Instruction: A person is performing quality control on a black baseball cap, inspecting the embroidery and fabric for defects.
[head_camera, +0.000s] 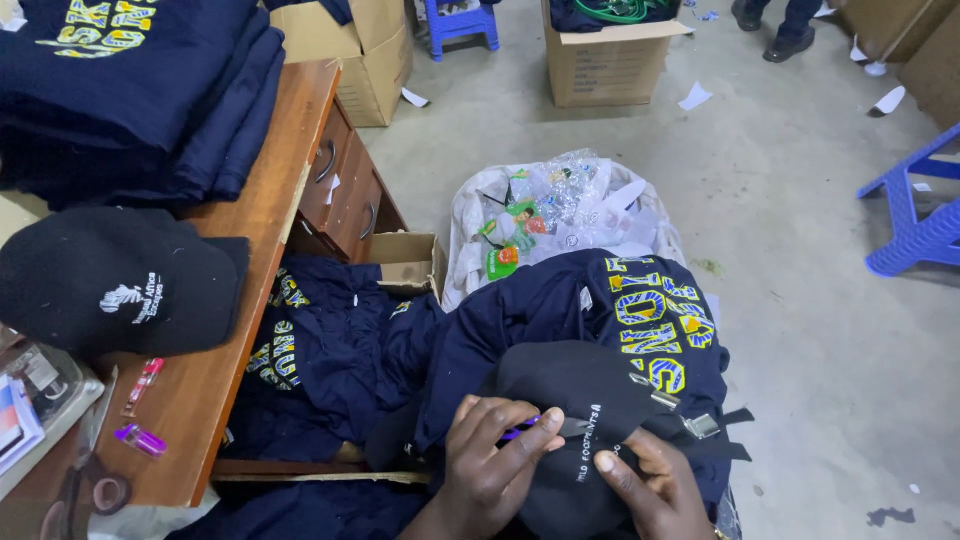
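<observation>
A black cap (575, 400) with a metal strap buckle (697, 425) lies in my lap on a navy shirt (580, 310) printed with yellow letters. My left hand (495, 455) pinches a small purple-handled tool against the cap's fabric. Beside it, my right hand (645, 485) presses down on the cap near its white embroidery and holds it steady.
On my left stands a wooden desk (270, 210) with a second black cap (115, 280), stacked navy shirts (140, 90), and small purple and red items. More navy shirts (320, 350) fill a box below. A sack of plastic wrappers (560, 215), cardboard boxes (610, 55) and blue stools (915, 220) stand on the concrete floor.
</observation>
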